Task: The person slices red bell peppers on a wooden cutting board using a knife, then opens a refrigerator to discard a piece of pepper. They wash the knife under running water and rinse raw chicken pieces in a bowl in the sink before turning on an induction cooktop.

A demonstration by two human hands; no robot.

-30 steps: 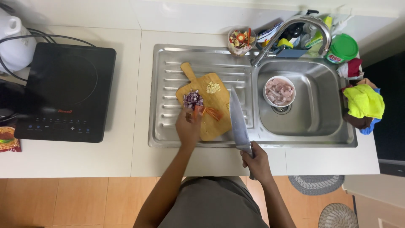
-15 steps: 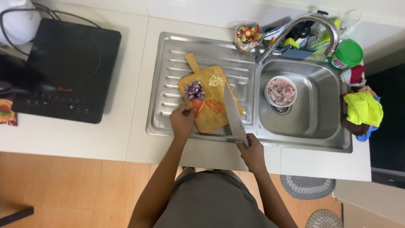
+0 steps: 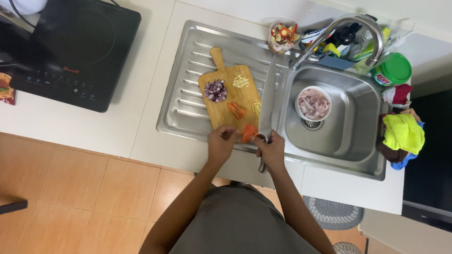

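Carrot (image 3: 249, 132), an orange piece, sits at the near edge of the cutting board (image 3: 229, 96), between the two hands. The left hand (image 3: 221, 143) has its fingers curled at this near edge, just beside the carrot piece; I cannot tell if the fingertips really pinch it. The right hand (image 3: 271, 149) is closed around the handle of a big knife (image 3: 267, 101), and the long blade lies along the right edge of the board, pointing away from the person.

On the board, a pile of chopped purple onion (image 3: 215, 90) lies near the left edge, a small heap of chopped garlic (image 3: 240, 81) is near the far side, and another orange slice (image 3: 236, 110) is in the middle. The board rests on the ribbed drain part of the steel sink (image 3: 188, 70).

In the basin, a white bowl of raw meat (image 3: 313, 103) stands over the drain. The tap (image 3: 348, 28) curves above it. A cup with chilies (image 3: 283, 35) stands at the far edge of the sink. A yellow cloth (image 3: 402, 133) lies at the right edge of the basin. A black cooktop (image 3: 70, 51) is on the counter (image 3: 117, 127), at its left side.
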